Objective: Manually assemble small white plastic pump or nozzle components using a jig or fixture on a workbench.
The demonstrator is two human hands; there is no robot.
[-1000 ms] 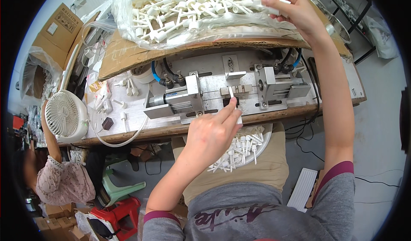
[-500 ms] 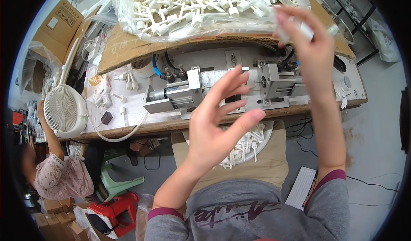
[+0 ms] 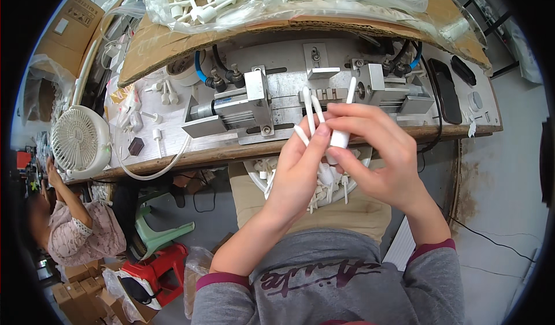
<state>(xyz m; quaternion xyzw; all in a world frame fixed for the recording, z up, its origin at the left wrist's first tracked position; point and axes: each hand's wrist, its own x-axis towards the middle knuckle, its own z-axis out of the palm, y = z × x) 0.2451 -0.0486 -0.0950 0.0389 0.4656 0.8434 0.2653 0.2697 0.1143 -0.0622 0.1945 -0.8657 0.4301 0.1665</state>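
My left hand (image 3: 296, 172) is closed around several white plastic sticks (image 3: 309, 110) that fan upward from its fingers. Close beside it, my right hand (image 3: 384, 151) pinches another white capped stick, its wide cap (image 3: 340, 139) between thumb and fingers and its thin stem pointing up. Both hands hover above a round white bowl (image 3: 369, 158) of similar pieces on my lap, partly hidden by them. Just beyond the hands, a metal clamping fixture (image 3: 254, 102) with two facing cylinders sits on the bench.
A clear plastic bag (image 3: 156, 7) full of white capped sticks lies on a cardboard sheet (image 3: 147, 50) over the bench. A white fan (image 3: 81, 141) and loose pieces are at left; a black phone (image 3: 444, 91) is at right. A co-worker (image 3: 87, 232) sits at far left.
My right hand has come down from the bag to my left hand with a white capped stick. My left hand, spread before, is now closed on several sticks.
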